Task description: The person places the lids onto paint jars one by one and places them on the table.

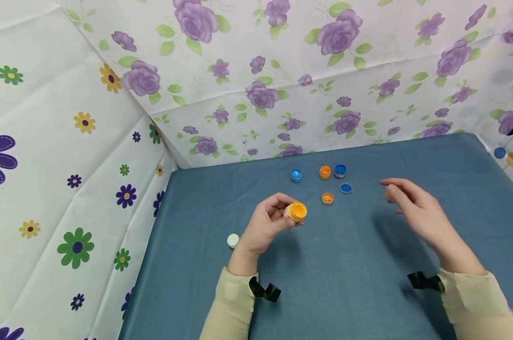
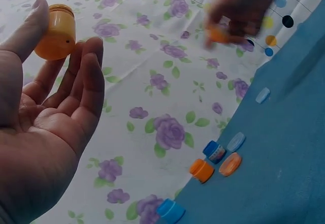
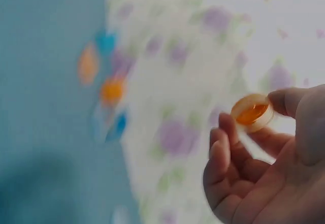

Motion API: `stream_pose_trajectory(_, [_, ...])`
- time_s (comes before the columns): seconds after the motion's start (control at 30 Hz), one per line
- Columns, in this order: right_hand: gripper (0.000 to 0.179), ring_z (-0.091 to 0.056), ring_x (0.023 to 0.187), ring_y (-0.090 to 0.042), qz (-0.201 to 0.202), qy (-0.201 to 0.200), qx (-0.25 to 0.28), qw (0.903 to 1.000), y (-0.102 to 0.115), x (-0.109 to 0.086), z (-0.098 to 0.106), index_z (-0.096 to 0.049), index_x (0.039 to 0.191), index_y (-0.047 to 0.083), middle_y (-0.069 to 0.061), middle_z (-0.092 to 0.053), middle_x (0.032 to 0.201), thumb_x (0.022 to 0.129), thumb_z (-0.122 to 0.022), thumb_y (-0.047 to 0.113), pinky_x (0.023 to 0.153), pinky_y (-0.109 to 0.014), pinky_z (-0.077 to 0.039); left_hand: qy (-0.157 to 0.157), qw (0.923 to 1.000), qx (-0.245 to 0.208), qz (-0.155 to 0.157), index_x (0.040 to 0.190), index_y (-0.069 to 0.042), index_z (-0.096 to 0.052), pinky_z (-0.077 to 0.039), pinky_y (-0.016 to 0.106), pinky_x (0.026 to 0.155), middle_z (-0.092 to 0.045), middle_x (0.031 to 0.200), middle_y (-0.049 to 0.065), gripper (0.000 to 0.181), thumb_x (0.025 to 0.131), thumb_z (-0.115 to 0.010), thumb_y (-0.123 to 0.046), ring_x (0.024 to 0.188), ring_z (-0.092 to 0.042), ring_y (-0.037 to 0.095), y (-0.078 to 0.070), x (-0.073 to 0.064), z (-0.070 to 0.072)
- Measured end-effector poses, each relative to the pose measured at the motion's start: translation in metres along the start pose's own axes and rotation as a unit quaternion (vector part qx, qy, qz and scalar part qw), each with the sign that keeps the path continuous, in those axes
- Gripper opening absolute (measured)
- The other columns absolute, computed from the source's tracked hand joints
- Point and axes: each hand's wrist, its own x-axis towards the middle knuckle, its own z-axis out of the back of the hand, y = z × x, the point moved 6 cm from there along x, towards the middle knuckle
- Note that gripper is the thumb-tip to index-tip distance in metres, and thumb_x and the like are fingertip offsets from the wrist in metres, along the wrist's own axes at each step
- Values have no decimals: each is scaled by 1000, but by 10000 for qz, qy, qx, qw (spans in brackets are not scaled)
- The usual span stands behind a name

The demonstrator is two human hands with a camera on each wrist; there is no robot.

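My left hand (image 1: 262, 222) grips a small uncapped paint jar (image 1: 296, 211) of yellow paint, its mouth tilted toward the head camera. In the left wrist view, thumb and fingers pinch the jar (image 2: 60, 33) at its sides. Off to the right, my right hand (image 1: 418, 212) is raised over the table. The right wrist view has it pinching a round lid (image 3: 252, 113) between thumb and fingertips, yellow-orange paint inside. From the head, that lid is hidden by the fingers.
Farther back stand open jars: light blue (image 1: 296, 175), orange (image 1: 325, 172) and dark blue (image 1: 340, 171). An orange lid (image 1: 327, 198) and a blue lid (image 1: 346, 188) lie before them. Another pale lid (image 2: 263, 95) lies farther right. A white-topped item (image 1: 233, 241) is beside my left wrist. Flowered cloth (image 1: 239, 127) rises behind the table.
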Motion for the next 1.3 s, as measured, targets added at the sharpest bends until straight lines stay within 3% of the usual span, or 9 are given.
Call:
stream_pose_trajectory(0.13, [27,-61,99,-17,615,-227,890,9939,55,-14,-18,-66,135,15,-4,-68,121,111,-63,28,75,-21,-51,-177,9998,-15,95,127,-19,-67,-60,33,93,-74,117,0,39,95,-82,-35,97,-74,15,4,2,-3])
stream_pose_trajectory(0.27, [12,-64,102,-17,1035,-196,1419,9843,90,-26,-38,-66,110,9,0,-69,127,104,-74,15,78,-24,-52,-368,9992,5,159,127,-17,-66,-61,33,90,-75,116,1,45,91,-84,-37,93,-73,15,9,3,-6])
stream_pose_trajectory(0.33, [13,-66,105,-16,1262,-69,1508,9805,101,-30,-48,-64,109,9,-1,-69,132,102,-75,10,80,-24,-53,-403,9990,67,200,127,-13,-66,-62,32,88,-75,114,0,49,90,-84,-40,90,-73,14,12,3,-8])
stream_pose_trajectory(0.4, [22,-65,112,-14,1491,93,1518,9771,109,-32,-57,-67,122,12,-1,-69,135,103,-74,7,82,-24,-52,-400,9988,140,228,128,-5,-66,-62,30,86,-75,113,-1,56,90,-83,-43,88,-72,14,14,3,-9])
stream_pose_trajectory(0.53, [53,-63,116,-11,1919,263,1304,9724,118,-33,-69,-60,151,24,4,-66,141,103,-72,3,85,-23,-52,-344,9990,155,242,132,12,-59,-61,28,84,-76,111,-1,76,90,-78,-48,85,-71,13,16,4,-12])
stream_pose_trajectory(0.67, [50,-59,114,-11,2165,131,1052,9705,122,-33,-73,-67,144,23,7,-62,143,99,-76,2,84,-23,-51,-279,9991,139,282,133,18,-53,-61,27,83,-76,111,-3,86,89,-76,-52,81,-69,12,16,5,-15])
stream_pose_trajectory(0.97, [53,-56,123,-14,2677,12,436,9625,126,-34,-76,-69,141,22,5,-62,140,94,-80,-1,88,-26,-50,-263,9990,86,362,124,3,-61,-62,28,80,-77,110,-3,68,86,-83,-48,81,-71,12,17,6,-19])
stream_pose_trajectory(1.3, [58,-56,132,-27,3339,-196,-340,9418,137,-39,-73,-71,138,16,-1,-66,139,88,-81,-11,109,-40,-44,-162,9994,36,313,118,-8,-65,-61,27,77,-78,110,-5,55,85,-84,-47,80,-71,11,17,6,-21])
